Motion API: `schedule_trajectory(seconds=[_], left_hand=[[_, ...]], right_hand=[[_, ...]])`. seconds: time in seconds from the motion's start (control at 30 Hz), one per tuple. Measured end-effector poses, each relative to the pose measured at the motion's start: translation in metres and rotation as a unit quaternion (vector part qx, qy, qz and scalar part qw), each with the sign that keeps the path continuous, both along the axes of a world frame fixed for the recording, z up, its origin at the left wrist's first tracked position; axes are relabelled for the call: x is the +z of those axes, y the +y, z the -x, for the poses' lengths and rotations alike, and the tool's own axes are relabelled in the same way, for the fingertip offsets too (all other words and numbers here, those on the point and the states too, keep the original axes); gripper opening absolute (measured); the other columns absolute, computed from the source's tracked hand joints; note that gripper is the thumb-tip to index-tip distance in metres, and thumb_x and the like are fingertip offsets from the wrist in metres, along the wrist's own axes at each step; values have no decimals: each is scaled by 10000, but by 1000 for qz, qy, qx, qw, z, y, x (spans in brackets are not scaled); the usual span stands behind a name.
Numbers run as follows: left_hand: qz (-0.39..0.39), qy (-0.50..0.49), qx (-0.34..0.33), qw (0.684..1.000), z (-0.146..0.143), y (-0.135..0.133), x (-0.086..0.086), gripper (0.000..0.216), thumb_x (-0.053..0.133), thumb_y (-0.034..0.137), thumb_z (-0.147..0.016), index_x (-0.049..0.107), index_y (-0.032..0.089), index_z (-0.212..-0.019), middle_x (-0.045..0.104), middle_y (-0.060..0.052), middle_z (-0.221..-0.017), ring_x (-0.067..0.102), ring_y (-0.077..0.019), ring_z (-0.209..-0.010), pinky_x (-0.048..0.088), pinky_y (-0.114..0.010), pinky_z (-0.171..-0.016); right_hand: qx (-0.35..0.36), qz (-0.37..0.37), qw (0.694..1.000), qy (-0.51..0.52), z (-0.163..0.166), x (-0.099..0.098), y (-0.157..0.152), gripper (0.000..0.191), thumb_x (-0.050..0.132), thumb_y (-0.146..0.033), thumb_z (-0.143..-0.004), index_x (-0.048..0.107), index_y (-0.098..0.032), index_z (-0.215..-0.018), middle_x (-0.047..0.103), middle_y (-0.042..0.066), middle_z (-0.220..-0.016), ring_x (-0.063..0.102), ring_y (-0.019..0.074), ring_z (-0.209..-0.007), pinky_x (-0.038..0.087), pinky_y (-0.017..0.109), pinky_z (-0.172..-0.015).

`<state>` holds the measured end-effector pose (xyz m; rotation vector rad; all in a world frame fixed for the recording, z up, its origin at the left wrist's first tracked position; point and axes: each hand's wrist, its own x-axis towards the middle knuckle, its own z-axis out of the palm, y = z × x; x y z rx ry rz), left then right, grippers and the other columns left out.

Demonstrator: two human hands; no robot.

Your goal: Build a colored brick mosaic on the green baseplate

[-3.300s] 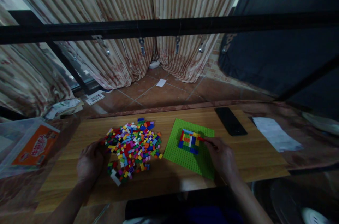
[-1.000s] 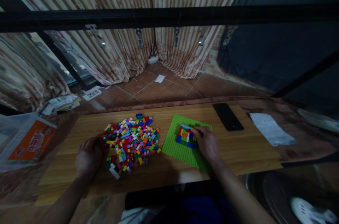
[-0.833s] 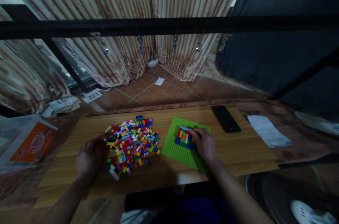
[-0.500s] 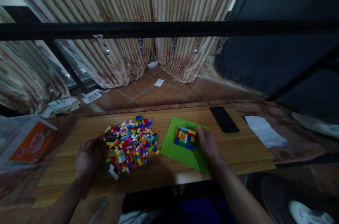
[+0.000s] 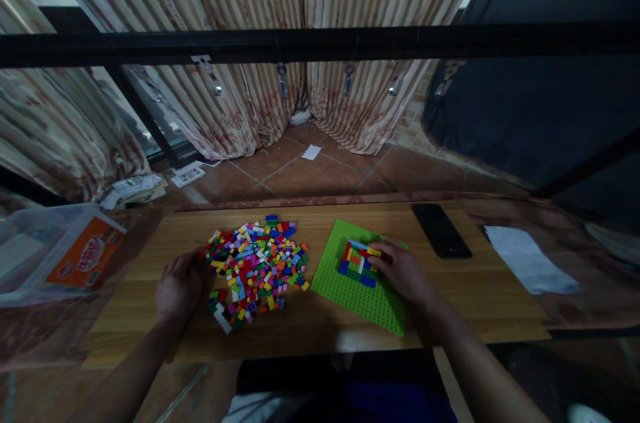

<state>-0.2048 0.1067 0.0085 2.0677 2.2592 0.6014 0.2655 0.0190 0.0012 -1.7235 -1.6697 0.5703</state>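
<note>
On the green baseplate (image 5: 367, 306) sits a low block of red, yellow, blue, green and white toy bricks (image 5: 358, 265). My right hand (image 5: 403, 269) reaches over the baseplate's right side, thumb and fingers closed at a yellow brick (image 5: 374, 251) on the block's upper right corner. Part of the block is hidden behind those fingers. At the left edge of a loose pile of small colourful bricks (image 5: 260, 259), my left hand (image 5: 179, 286) rests on the table with its fingers curled. What its fingertips hold, if anything, is hidden.
A black phone (image 5: 441, 229) lies on the wooden table (image 5: 135, 289), right of the baseplate. Beyond the table's right end is a white sheet (image 5: 530, 259). A clear plastic box (image 5: 30, 269) with an orange label stands at the left. A dark metal bar (image 5: 320, 44) crosses behind.
My right hand has shifted slightly inward over the brick block, and its fingers now cover the upper right corner. The left hand stays by the pile. The whole view has shifted a little.
</note>
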Motion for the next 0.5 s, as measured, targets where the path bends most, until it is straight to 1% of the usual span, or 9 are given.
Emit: schedule_trajectory(seconds=[0.13,0.33,0.43,0.5], left_hand=[[6,-1,-6,1000,-1,-1,2,376,385,171,-886,648,158,-1154,676,-121,-1145,600,-282,-1079,499,-419,-931],[2,0,2,1000,0,0,0,378,378,184,-895,647,151,-1159,676,-124,-1151,596,-276,-1097,487,-399,-943],[1,2,2,1000,0,0,-1,381,373,181,-893,652,137,-1149,675,-132,-1151,595,-278,-1095,484,-394,-940],[5,6,1,1000,0,0,-1,386,367,188,-894,650,130,-1151,673,-134,-1153,594,-281,-1087,481,-396,-939]], right_hand=[[53,22,998,8,-13,9,7,263,626,-385,-833,722,-244,-1032,663,61,-1088,629,228,-1001,479,393,-928],[128,56,990,21,-19,25,12,261,579,-345,-867,720,-274,-1074,680,44,-1099,624,227,-1023,474,396,-944],[140,58,988,36,-16,24,12,277,574,-319,-866,708,-271,-1104,682,39,-1107,628,217,-1016,482,386,-929],[126,56,989,47,-11,21,11,282,582,-346,-865,705,-262,-1104,681,44,-1111,637,212,-999,493,375,-904]])
